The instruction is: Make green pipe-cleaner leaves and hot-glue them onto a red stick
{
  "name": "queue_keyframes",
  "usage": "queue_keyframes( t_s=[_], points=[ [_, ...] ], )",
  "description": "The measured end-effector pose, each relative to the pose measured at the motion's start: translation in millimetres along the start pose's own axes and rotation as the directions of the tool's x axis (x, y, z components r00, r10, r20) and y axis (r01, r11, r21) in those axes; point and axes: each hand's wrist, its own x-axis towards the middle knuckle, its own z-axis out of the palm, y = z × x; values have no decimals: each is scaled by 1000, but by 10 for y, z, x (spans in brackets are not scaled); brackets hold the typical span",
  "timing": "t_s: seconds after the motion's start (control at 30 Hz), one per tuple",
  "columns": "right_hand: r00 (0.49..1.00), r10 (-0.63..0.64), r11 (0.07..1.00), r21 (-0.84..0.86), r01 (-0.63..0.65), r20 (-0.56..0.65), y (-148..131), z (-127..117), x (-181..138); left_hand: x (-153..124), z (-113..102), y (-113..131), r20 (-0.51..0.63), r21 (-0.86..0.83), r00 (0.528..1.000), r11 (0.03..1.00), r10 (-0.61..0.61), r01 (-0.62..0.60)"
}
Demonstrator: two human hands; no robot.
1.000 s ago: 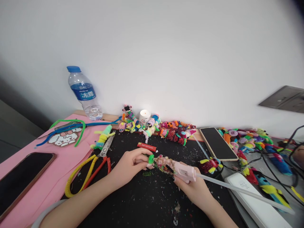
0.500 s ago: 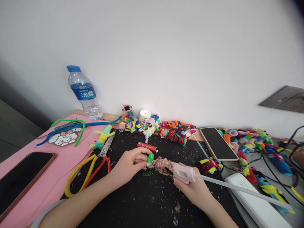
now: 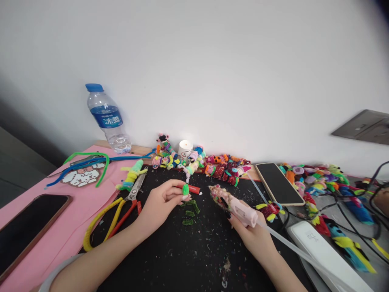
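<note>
The left hand (image 3: pixel 161 200) pinches a small bright green fuzzy pipe-cleaner loop (image 3: pixel 185 189) between thumb and fingertips, just in front of the red lighter (image 3: pixel 189 188). Darker green pipe-cleaner scraps (image 3: pixel 190 213) lie on the black mat (image 3: pixel 170 259) nearer than the lighter. Right of the lighter, the right hand (image 3: pixel 253 235) is closed around a pink glue gun (image 3: pixel 235 205), its scrap-crusted nozzle raised

A clear plastic water bottle (image 3: pixel 106 117) stands at the back left of the worktop (image 3: pixel 170 251), against the wall. Long-handled metal scissors (image 3: pixel 121 207) lie left of the left hand (image 3: pixel 161 202). A small white candle jar (image 3: pixel 185 148) sits behind both hands. The pink plastic glue gun (image 3: pixel 235 205), held in the right hand (image 3: pixel 253 235), lies right of the left hand. A flat black smartphone (image 3: pixel 278 183) rests behind and to the right.
</note>
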Motion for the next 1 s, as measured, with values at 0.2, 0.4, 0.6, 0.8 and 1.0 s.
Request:
queue_keyframes(
  t_s=[0.2, 0.4, 0.6, 0.8, 1.0],
  points=[
    [999, 23, 988, -154, -18, 34, 145, -21, 88, 33, -53, 18, -142, 56, 989, 998, 35, -27],
    [995, -38, 955, -291, 64, 94, 205, -52, 85, 29, -44, 22, -153, 94, 987, 995, 48, -34],
    [989, -147, 951, -278, 140, -5, 71, -105, 58, 31, -48, 0, -133, 98, 990, 994, 52, -39],
    [960, -279, 942, -195, 272, -12, -120, 99, 81, 22, -25, -21, -46, 124, 996, 990, 78, -72],
    [961, -271, 908, -317, 273, 52, -353, 340, 139, 14, -11, -42, -9, 149, 996, 985, 94, -91]
  ],
)
